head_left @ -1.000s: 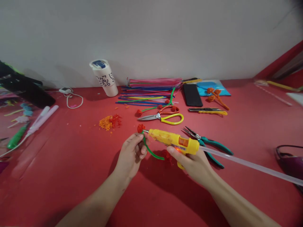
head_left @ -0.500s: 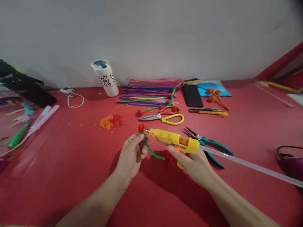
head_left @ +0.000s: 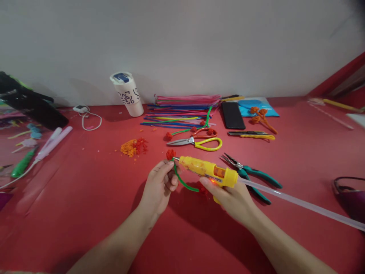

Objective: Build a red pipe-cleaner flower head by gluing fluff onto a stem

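Between the thumb and fingers of my left hand (head_left: 161,182) is a green pipe cleaner (head_left: 184,184), pinched just below the fluffy red pom-pom (head_left: 171,154) at its top. The stem curves down to the right, where more red fluff (head_left: 203,189) shows partly behind my right hand. My right hand (head_left: 232,196) is wrapped round a yellow hot glue gun (head_left: 205,168) with a lit orange light. Its metal nozzle is at the base of the pom-pom, and I cannot tell if they touch. A long clear glue stick (head_left: 302,203) runs out of its back to the right.
Scissors (head_left: 199,143), teal-handled pliers (head_left: 251,173) and a utility knife (head_left: 251,134) lie beyond my hands. Orange and red fluff clippings (head_left: 132,147) are at left. Behind are pipe cleaners (head_left: 179,110), a phone (head_left: 233,115) and a white tumbler (head_left: 127,94). A pink styling iron (head_left: 54,144) lies far left.
The glue gun has shifted very slightly left, its rear end dipping a little. My left hand and the pipe cleaner stay in place.
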